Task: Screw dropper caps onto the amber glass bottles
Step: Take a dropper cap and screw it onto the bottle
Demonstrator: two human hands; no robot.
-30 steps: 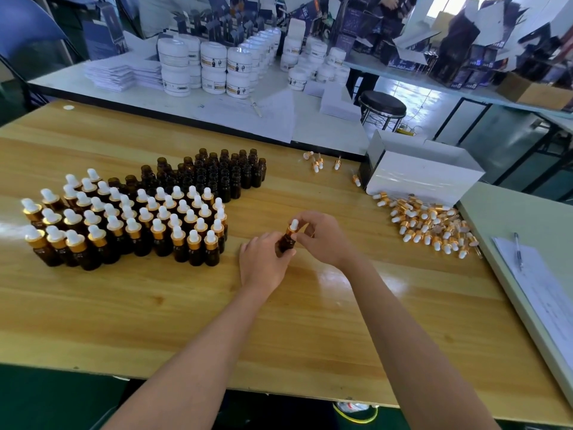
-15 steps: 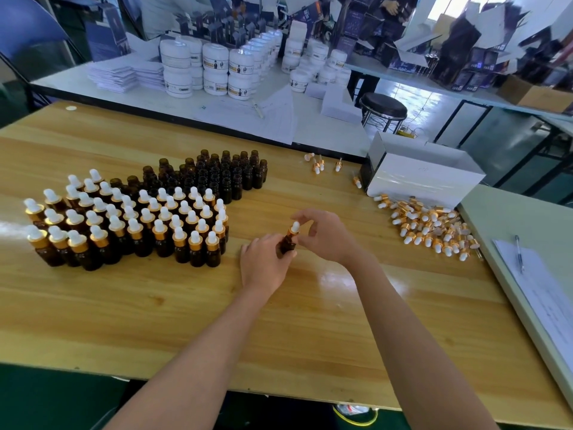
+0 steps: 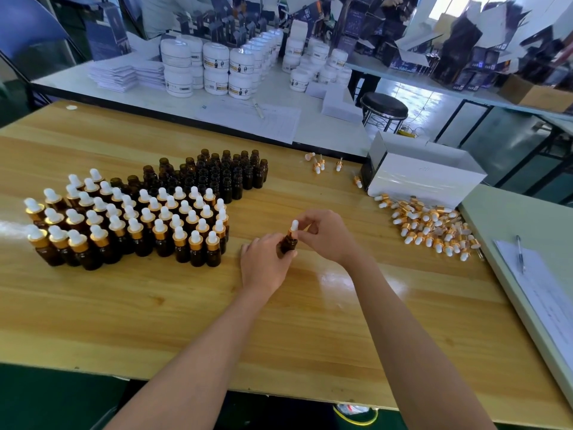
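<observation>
Amber bottle (image 3: 288, 243) with dropper cap (image 3: 294, 225) between hands (image 3: 265, 263) (image 3: 325, 237)

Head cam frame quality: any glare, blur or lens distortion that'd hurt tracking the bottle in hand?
Head view: glare patches on the wooden table beside the right hand and at its left edge; window top right blown out; table edges bow from the wide lens; bottle in the left hand and dropper cap look sharp.

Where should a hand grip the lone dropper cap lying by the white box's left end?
Probably the gold collar of the dropper cap, pinched from above: it lies alone on its side, and the white box stands close on its right.
</observation>
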